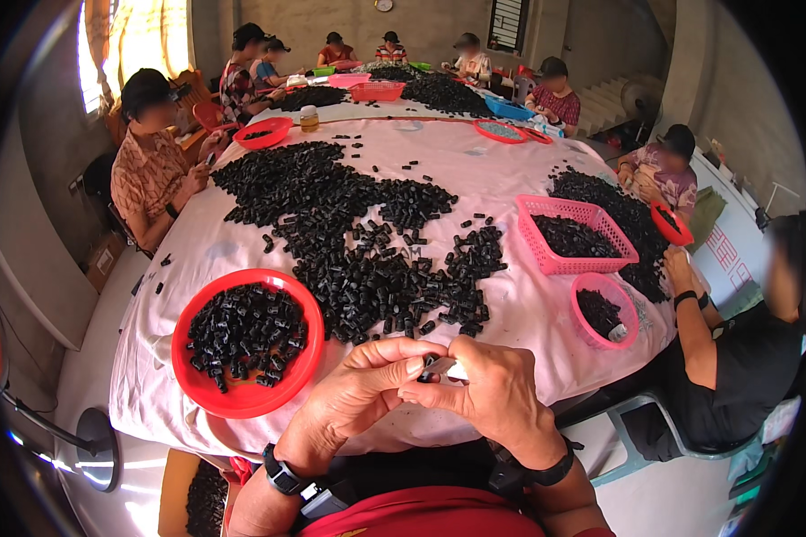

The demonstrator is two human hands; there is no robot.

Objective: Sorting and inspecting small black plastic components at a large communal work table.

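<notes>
My left hand [354, 385] pinches a small black cylindrical part [427, 368] between thumb and fingertips, just past the near table edge. My right hand [497, 394] is closed on a small flat, pale tool that looks like a blade [442, 364], its tip against the black part; the fingers hide most of it. To the left of my hands, a round red basin [313, 358] holds many similar black parts. Beyond my fingers a large heap of loose black parts [367, 259] spreads over the pink tablecloth [197, 237].
A pink rectangular basket [551, 266] and a round pink basket [634, 327] stand at the right, beside another black heap [636, 228]. Several people sit around the table, one close at my right [734, 358]. A cardboard box [177, 488] of black pieces sits below, at left.
</notes>
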